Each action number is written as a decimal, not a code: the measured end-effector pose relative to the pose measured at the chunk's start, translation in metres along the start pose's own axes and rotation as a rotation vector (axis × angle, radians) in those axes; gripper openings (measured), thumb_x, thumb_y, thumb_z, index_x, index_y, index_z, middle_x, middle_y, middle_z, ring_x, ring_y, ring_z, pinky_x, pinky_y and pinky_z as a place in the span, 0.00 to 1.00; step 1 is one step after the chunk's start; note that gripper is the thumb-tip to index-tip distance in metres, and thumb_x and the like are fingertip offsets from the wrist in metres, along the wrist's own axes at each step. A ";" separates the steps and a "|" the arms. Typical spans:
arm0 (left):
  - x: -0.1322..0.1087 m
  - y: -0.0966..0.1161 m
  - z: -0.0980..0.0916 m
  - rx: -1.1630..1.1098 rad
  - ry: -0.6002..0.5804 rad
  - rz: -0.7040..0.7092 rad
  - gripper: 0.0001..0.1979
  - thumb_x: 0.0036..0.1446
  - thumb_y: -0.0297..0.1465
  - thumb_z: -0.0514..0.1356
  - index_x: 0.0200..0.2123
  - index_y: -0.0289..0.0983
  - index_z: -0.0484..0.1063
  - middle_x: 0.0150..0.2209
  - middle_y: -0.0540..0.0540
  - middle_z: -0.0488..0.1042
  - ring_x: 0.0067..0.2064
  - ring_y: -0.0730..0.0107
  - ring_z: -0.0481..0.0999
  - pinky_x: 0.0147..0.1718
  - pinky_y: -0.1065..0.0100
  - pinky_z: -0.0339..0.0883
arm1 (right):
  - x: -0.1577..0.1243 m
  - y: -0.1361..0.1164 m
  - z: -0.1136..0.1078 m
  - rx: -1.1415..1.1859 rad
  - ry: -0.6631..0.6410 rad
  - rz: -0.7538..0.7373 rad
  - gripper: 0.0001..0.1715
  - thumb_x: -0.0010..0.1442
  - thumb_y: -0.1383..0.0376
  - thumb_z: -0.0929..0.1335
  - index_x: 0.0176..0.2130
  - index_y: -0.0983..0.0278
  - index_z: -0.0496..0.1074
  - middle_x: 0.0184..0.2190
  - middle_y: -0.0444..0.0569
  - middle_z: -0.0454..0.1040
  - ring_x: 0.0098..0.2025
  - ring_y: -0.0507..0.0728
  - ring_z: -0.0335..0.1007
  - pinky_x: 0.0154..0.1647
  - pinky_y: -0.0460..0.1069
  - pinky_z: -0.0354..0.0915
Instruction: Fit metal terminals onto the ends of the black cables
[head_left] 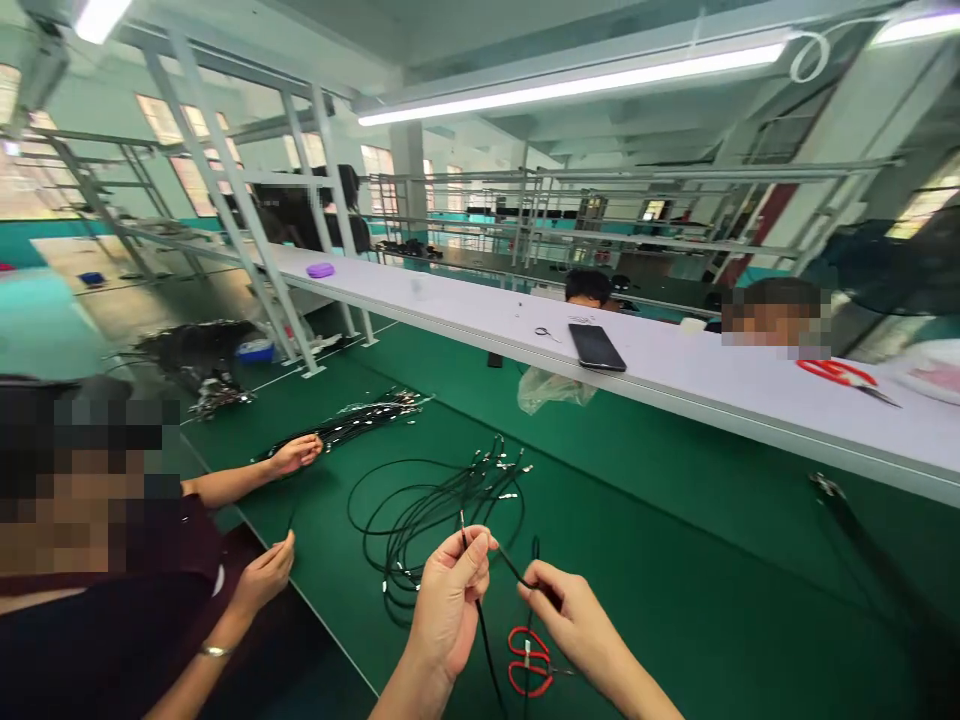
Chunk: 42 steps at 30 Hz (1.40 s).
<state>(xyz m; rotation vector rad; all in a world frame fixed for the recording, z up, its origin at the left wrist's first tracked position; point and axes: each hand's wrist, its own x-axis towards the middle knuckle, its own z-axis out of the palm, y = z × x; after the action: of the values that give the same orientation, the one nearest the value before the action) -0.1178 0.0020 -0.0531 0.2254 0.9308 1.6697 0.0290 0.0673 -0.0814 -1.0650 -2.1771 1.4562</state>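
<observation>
Between thumb and fingers, my left hand (pixel 450 602) pinches a black cable (pixel 489 650), whose metal-tipped end sticks up above the thumb. My right hand (pixel 570 610) is closed on a stretch of black cable to the right, which runs across to the left fingertips. Whether it is all one cable I cannot tell. Just under my right hand lie red-handled scissors (pixel 529 662) on the green tabletop (pixel 675 600). Beyond my left hand spreads a loose pile of looped black cables (pixel 420 510) with pale connector ends.
At the left sits a co-worker, whose hands (pixel 262 575) hold a thin dark strand beside a cable bundle (pixel 360 420). Above the table runs a white shelf (pixel 465 315) bearing a phone (pixel 596 347) and red-handled scissors (pixel 844 375). Another bundle (pixel 862 530) lies at right.
</observation>
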 end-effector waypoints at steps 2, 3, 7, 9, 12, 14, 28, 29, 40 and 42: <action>0.000 0.006 -0.010 -0.068 0.039 0.046 0.11 0.50 0.32 0.61 0.38 0.35 0.68 0.33 0.50 0.65 0.22 0.89 0.52 0.20 0.80 0.46 | 0.007 -0.001 -0.001 -0.307 0.247 -0.034 0.22 0.58 0.53 0.58 0.22 0.65 0.61 0.22 0.48 0.57 0.27 0.54 0.53 0.30 0.49 0.51; 0.000 0.008 -0.015 -0.096 0.044 0.065 0.10 0.52 0.32 0.59 0.38 0.36 0.68 0.33 0.50 0.64 0.23 0.88 0.53 0.21 0.80 0.47 | 0.012 -0.004 -0.003 -0.388 0.345 -0.074 0.23 0.58 0.52 0.57 0.22 0.65 0.62 0.25 0.50 0.59 0.29 0.55 0.54 0.33 0.50 0.51; -0.005 0.014 -0.032 -0.184 0.005 0.044 0.06 0.53 0.29 0.58 0.30 0.31 0.67 0.28 0.51 0.62 0.21 0.89 0.53 0.20 0.80 0.45 | 0.032 -0.034 -0.007 -0.164 0.287 -0.180 0.23 0.61 0.53 0.54 0.30 0.64 0.66 0.28 0.50 0.62 0.31 0.55 0.58 0.35 0.50 0.55; -0.007 0.016 -0.037 -0.242 -0.016 -0.034 0.06 0.53 0.29 0.58 0.30 0.30 0.68 0.24 0.51 0.61 0.19 0.90 0.51 0.18 0.81 0.42 | 0.044 -0.055 -0.003 0.016 0.136 -0.162 0.21 0.62 0.54 0.55 0.34 0.65 0.67 0.24 0.48 0.62 0.28 0.54 0.59 0.32 0.48 0.56; -0.010 0.021 -0.041 -0.284 -0.049 -0.134 0.07 0.52 0.29 0.58 0.30 0.30 0.68 0.19 0.53 0.59 0.16 0.90 0.48 0.16 0.80 0.39 | 0.063 -0.085 0.009 0.149 -0.077 -0.148 0.18 0.57 0.54 0.61 0.36 0.66 0.68 0.27 0.48 0.66 0.31 0.54 0.61 0.33 0.47 0.57; -0.012 0.024 -0.041 -0.283 -0.064 -0.176 0.07 0.51 0.30 0.59 0.29 0.30 0.68 0.18 0.53 0.59 0.15 0.90 0.47 0.15 0.80 0.37 | 0.074 -0.097 0.019 0.205 -0.191 -0.127 0.16 0.54 0.55 0.64 0.32 0.67 0.69 0.29 0.48 0.68 0.32 0.53 0.61 0.34 0.46 0.57; -0.020 0.033 -0.040 -0.308 -0.068 -0.244 0.08 0.50 0.30 0.60 0.28 0.30 0.68 0.18 0.55 0.56 0.15 0.90 0.46 0.15 0.80 0.35 | 0.081 -0.095 0.035 0.401 -0.208 0.136 0.17 0.48 0.56 0.68 0.24 0.68 0.65 0.15 0.39 0.52 0.19 0.45 0.42 0.20 0.44 0.42; -0.020 0.033 -0.039 -0.291 -0.066 -0.233 0.08 0.50 0.31 0.59 0.28 0.30 0.68 0.18 0.54 0.56 0.15 0.90 0.46 0.15 0.80 0.36 | 0.080 -0.095 0.034 0.400 -0.200 0.127 0.18 0.48 0.55 0.68 0.24 0.68 0.65 0.15 0.39 0.52 0.19 0.46 0.42 0.20 0.44 0.43; -0.027 0.029 -0.039 0.298 0.150 0.112 0.14 0.47 0.37 0.62 0.24 0.29 0.72 0.19 0.50 0.63 0.19 0.86 0.51 0.20 0.75 0.40 | 0.068 -0.088 0.033 0.383 -0.247 0.089 0.19 0.50 0.53 0.68 0.26 0.69 0.68 0.19 0.41 0.57 0.20 0.45 0.43 0.20 0.43 0.42; -0.028 0.028 -0.041 0.295 0.154 0.111 0.14 0.47 0.37 0.62 0.24 0.29 0.72 0.20 0.50 0.63 0.19 0.86 0.51 0.20 0.74 0.40 | 0.068 -0.087 0.035 0.390 -0.257 0.086 0.20 0.51 0.53 0.67 0.26 0.69 0.67 0.18 0.41 0.56 0.19 0.45 0.43 0.20 0.43 0.42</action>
<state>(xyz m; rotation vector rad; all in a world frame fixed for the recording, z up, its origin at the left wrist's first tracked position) -0.1528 -0.0424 -0.0526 0.3563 1.3025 1.6634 -0.0739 0.0757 -0.0290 -0.8807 -1.9011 2.0492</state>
